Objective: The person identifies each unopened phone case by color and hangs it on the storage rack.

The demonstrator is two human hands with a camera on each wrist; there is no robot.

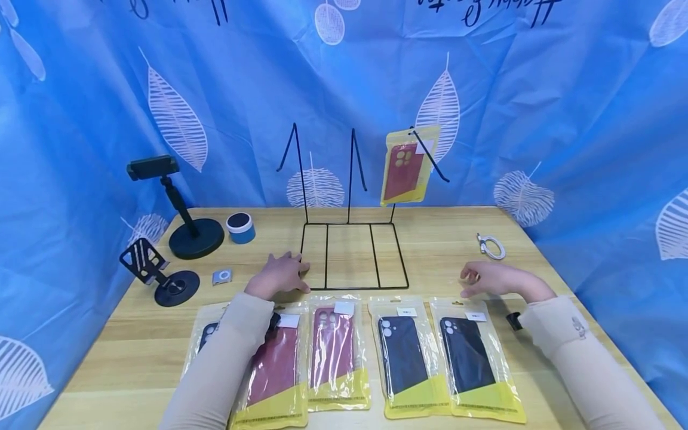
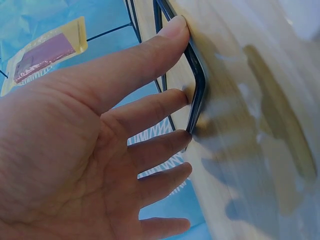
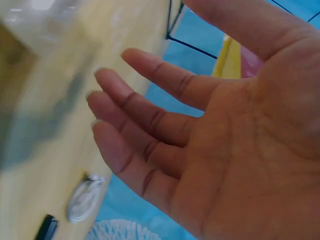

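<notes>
A black wire display rack (image 1: 355, 288) stands on the wooden table, its hooks rising at the back. My left hand (image 1: 280, 276) is at the rack's front left corner. In the left wrist view, its thumb lies at the black bar (image 2: 199, 75) and its extended fingers spread beside it. My right hand (image 1: 497, 279) hovers right of the rack, fingers loosely bent and holding nothing. From the right hook hangs a packaged red phone case (image 1: 404, 173). Nearer me lie packaged phone cases: two red ones (image 1: 274, 364) (image 1: 333, 346), two black ones (image 1: 402, 352) (image 1: 466, 352), and another partly under my left sleeve.
On the left stand a black phone stand (image 1: 196, 237), a smaller folding stand (image 1: 177, 288), a blue and white round container (image 1: 240, 228) and a small silver square device (image 1: 221, 276). A coiled white cable (image 1: 491, 246) lies at the right. Behind the table hangs a blue curtain (image 1: 242, 89).
</notes>
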